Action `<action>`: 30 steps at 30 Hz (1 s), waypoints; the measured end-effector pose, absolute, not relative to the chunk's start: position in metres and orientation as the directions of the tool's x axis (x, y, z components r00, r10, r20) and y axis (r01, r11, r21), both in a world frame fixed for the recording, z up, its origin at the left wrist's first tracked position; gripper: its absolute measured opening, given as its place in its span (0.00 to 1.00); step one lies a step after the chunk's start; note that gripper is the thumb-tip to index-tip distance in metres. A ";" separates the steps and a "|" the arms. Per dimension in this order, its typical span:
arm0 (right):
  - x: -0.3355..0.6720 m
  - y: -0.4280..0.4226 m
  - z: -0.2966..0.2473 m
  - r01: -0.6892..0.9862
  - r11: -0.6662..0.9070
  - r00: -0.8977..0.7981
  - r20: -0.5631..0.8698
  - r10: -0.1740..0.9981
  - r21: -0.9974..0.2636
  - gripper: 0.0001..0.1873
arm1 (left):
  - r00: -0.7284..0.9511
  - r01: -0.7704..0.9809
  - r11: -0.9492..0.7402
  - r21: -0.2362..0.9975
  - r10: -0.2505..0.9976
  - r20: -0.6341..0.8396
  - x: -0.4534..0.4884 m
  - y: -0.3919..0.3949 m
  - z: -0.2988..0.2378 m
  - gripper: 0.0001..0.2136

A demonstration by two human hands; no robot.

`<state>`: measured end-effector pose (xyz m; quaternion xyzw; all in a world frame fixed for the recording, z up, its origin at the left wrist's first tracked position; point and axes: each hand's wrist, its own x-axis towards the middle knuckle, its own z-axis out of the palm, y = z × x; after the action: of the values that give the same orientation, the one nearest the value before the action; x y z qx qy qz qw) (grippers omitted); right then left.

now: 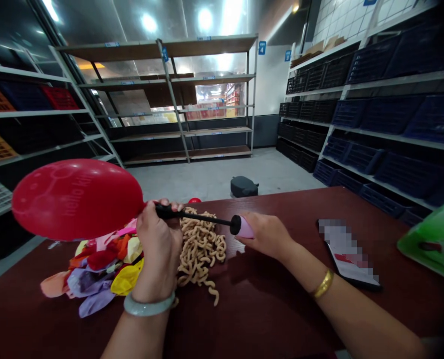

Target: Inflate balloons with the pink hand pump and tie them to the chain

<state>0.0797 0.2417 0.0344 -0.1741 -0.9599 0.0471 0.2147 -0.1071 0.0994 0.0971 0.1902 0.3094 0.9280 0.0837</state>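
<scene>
A red inflated balloon (78, 199) with faint lettering sits at the left, its neck at the fingers of my left hand (160, 232). Those fingers are closed around the neck and the black end of a hand balloon pump (207, 218). My right hand (267, 234) wraps round the pump's pale lilac end; the black rod between both hands is drawn out. Flat balloons (98, 271) in several colours lie in a heap below the red one, partly hidden by my left arm. A pile of beige, curly, worm-like pieces (201, 249) rests under the pump.
On the dark red table (267, 309), a phone (349, 254) lies to the right, near a green plastic pack (435, 242). Beyond the table edge, a dark grey object (243, 186) and a small red round thing (194, 200) show. Shelves with crates (405, 119) line the sides.
</scene>
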 end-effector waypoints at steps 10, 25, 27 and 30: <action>0.078 0.229 0.035 0.344 0.926 -0.832 0.407 0.377 -0.153 0.22 | -0.870 -0.218 -0.772 0.597 0.431 0.239 -0.048 0.130 0.063 0.08; 0.071 0.227 0.033 0.308 0.938 -0.835 0.427 0.347 -0.159 0.24 | -0.863 -0.177 -0.768 0.615 0.422 0.278 -0.065 0.119 0.076 0.07; 0.073 0.234 0.032 0.325 0.936 -0.837 0.418 0.352 -0.137 0.25 | -0.889 -0.127 -0.787 0.604 0.360 0.282 -0.083 0.111 0.084 0.07; 0.078 0.242 0.032 0.346 0.930 -0.831 0.421 0.363 -0.120 0.26 | -0.932 -0.080 -0.814 0.575 0.266 0.246 -0.103 0.101 0.093 0.07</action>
<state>0.0775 0.2421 0.0325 -0.1854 -0.9567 0.0192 0.2235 -0.1035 0.1015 0.0927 0.1596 0.2907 0.9389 0.0921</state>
